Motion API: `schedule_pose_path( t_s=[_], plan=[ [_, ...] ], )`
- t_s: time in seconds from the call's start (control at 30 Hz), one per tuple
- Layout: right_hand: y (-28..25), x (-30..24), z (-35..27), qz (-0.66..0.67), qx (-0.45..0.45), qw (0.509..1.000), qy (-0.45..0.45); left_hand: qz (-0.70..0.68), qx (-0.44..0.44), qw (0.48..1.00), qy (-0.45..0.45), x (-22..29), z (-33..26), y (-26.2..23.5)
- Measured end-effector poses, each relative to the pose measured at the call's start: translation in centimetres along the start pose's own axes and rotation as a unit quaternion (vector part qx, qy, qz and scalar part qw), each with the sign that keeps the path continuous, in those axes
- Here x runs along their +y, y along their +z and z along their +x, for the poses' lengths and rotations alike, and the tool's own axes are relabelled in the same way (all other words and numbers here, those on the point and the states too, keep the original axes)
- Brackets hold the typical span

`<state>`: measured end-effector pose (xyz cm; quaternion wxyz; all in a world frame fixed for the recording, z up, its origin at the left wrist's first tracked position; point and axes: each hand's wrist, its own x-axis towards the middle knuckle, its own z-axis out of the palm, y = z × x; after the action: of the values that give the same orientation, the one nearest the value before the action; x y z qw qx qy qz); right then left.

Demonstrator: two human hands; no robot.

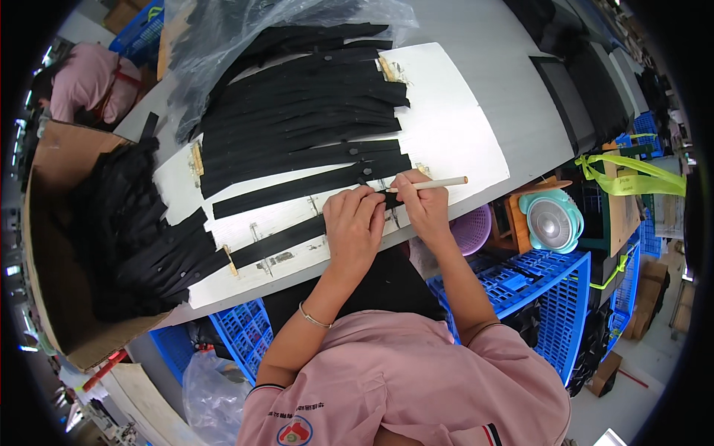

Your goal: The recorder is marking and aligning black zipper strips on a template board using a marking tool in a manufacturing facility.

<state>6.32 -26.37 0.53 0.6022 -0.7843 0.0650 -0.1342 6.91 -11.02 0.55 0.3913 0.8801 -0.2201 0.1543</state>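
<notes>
One cardboard box (71,152) of black strips (123,230); right grip (425,207) closed round white pencil (444,182), left grip (352,221) over another strip (286,240), closure unclear.

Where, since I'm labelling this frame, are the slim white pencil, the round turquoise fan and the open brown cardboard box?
Slim white pencil (440,183), head view: middle of its shaft.
Round turquoise fan (551,224), head view: front grille.
Open brown cardboard box (55,241), head view: inner wall.

Workroom interior, as I see it: a pale grey, smooth-topped table (517,100) stands above a pale grey floor (660,375). At right, a round, teal-framed fan (552,221) sits near blue, lattice-sided plastic crates (563,327); brown cardboard boxes (645,297) stand beyond. Bright white lights (13,270) dot the far left.
</notes>
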Motion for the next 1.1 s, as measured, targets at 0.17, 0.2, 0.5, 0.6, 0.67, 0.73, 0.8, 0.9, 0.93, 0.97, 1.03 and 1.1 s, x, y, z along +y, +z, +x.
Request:
schedule_pose_path(
  t_s=[0.17,0.2,0.5,0.6,0.67,0.73,0.8,0.9,0.93,0.97,1.03,1.1],
  plan=[
    [0.0,0.5,0.2,-0.011,-0.01,1.0,-0.017,0.018,-0.001,1.0,-0.004,0.2,0.2,0.2],
    [0.1,0.8,0.2,-0.026,-0.011,0.999,-0.043,0.019,0.002,1.0,-0.002,0.3,0.1,0.3],
    [0.1,0.7,0.0,-0.05,0.002,0.997,-0.066,0.015,0.005,1.0,0.003,0.2,0.0,0.2],
    [-0.5,0.8,-0.4,-0.003,-0.013,0.999,-0.034,0.019,0.01,1.0,0.005,0.2,-0.2,0.2],
    [-0.7,1.1,-0.6,0.005,-0.036,0.999,-0.03,0.016,0.009,1.0,0.008,0.2,-0.2,0.1],
    [-0.7,1.5,-0.5,-0.023,-0.043,0.997,-0.067,0.012,0.007,1.0,0.012,0.3,-0.2,0.2],
    [-0.3,1.1,-0.2,-0.046,-0.038,0.993,-0.098,0.015,0.012,1.0,0.015,0.1,-0.2,0.2],
    [-0.2,0.9,0.0,-0.093,-0.037,0.986,-0.134,0.01,0.003,1.0,0.014,-0.2,-0.4,0.2],
    [-0.3,0.9,0.1,-0.119,-0.041,0.982,-0.138,0.012,0.005,1.0,0.014,-0.1,-0.5,0.1],
    [-0.3,1.0,0.1,-0.117,-0.042,0.982,-0.14,0.025,-0.001,1.0,-0.001,0.0,-0.6,0.1],
    [-0.6,1.3,0.0,-0.108,-0.053,0.984,-0.134,0.041,-0.005,0.999,-0.015,-0.1,-0.2,-0.1],
    [-0.8,0.8,-0.2,-0.065,-0.054,0.99,-0.111,0.094,-0.034,0.995,-0.009,-0.5,1.2,-0.8]
  ],
)
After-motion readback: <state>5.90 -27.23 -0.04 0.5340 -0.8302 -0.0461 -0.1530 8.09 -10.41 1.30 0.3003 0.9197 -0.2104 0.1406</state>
